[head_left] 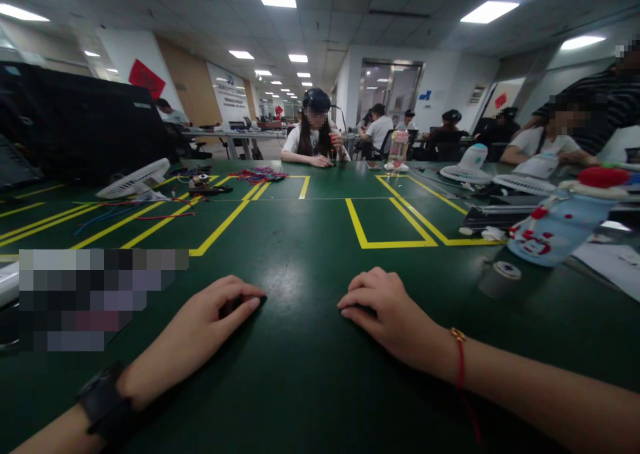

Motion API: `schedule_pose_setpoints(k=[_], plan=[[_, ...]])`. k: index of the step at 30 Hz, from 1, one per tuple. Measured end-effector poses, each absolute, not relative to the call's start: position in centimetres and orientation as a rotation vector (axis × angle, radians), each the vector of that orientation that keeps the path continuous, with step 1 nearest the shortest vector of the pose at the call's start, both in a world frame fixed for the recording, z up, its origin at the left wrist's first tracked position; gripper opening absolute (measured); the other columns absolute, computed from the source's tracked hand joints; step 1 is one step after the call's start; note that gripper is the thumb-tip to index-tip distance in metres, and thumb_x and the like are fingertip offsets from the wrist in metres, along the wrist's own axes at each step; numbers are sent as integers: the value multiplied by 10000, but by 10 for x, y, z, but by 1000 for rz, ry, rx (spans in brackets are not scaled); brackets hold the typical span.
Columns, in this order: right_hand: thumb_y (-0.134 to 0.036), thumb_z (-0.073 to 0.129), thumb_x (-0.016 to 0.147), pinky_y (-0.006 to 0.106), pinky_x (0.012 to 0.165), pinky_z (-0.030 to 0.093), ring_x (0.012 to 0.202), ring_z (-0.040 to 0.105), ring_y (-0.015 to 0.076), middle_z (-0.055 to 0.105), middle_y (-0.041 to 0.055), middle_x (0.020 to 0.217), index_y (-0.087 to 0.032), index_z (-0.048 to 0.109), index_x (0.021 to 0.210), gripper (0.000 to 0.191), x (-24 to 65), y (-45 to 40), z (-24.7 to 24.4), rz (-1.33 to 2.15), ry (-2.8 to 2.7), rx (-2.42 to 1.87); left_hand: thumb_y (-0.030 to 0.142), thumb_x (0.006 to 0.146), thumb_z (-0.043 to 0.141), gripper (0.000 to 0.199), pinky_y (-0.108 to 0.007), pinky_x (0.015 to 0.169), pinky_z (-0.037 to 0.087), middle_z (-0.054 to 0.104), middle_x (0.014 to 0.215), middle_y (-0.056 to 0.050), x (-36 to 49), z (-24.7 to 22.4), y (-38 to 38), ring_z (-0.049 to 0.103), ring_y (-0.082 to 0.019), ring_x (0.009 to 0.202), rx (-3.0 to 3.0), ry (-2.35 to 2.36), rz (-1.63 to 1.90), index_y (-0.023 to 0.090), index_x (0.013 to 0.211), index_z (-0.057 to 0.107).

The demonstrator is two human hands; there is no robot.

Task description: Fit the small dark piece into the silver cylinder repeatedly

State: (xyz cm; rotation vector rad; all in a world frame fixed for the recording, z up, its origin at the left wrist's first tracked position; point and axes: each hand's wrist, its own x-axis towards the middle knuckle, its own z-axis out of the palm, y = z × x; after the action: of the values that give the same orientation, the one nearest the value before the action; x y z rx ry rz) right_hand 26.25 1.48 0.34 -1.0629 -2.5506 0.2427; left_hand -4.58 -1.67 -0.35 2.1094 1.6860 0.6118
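Note:
My left hand (215, 317) rests on the green table (295, 374), its thumb and fingers loosely bent with a gap between them and nothing visible inside. A black watch (106, 401) is on that wrist. Across from it, my right hand (383, 307) also lies on the tabletop, fingers loosely curled and apart from the thumb, holding nothing that shows. Its wrist wears a red string bracelet (459, 357). The two hands do not touch. The nearest object to my right hand is a small grey cylinder (500, 279), standing farther right.
Yellow tape (397, 245) marks the table. Tangled wires (260, 174) and a white fan (137, 179) lie at the far left. A blue bottle (555, 231), more fans (465, 167) and papers (617, 261) are at right. A person (315, 137) sits opposite; others are behind.

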Motion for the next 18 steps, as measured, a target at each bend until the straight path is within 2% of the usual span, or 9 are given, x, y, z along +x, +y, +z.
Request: schedule_pose_setpoints(k=[4,7,10,14,18], plan=[[-326,454,911,301,799,383,909,528,133,618,4,983,-251,612,981,189,295,25,20,115,-2470,-1183,448,903,491,279,-342,875,460,585,1101,-13,-45,-4,-17,579,-205,992,2108,1688,605,297,1105,611],[-390,454,892,358,794,383,896,530,185,617,58,972,-213,604,964,243,354,33,45,-88,-2308,-1366,450,902,491,273,-337,866,463,579,1098,-8,-43,-4,-18,580,-204,987,2119,1685,593,310,1106,606],[-422,514,829,381,712,382,797,539,217,626,100,892,-195,622,892,259,421,41,63,-237,-2114,-1734,464,898,491,275,-339,840,472,569,1104,-9,-41,-5,-18,582,-208,975,2134,1695,568,322,1109,596],[-478,497,812,358,664,398,722,564,200,648,102,892,-222,655,862,305,476,45,66,-53,-1947,-2243,478,895,488,297,-350,833,474,562,1113,-17,-40,-6,-18,584,-213,954,2150,1710,542,323,1130,579],[-546,471,799,356,690,414,753,589,204,664,64,947,-271,664,933,361,484,46,61,45,-1842,-2323,475,897,487,294,-347,851,470,562,1123,-17,-41,-6,-18,580,-212,975,2153,1712,538,324,1132,578]])
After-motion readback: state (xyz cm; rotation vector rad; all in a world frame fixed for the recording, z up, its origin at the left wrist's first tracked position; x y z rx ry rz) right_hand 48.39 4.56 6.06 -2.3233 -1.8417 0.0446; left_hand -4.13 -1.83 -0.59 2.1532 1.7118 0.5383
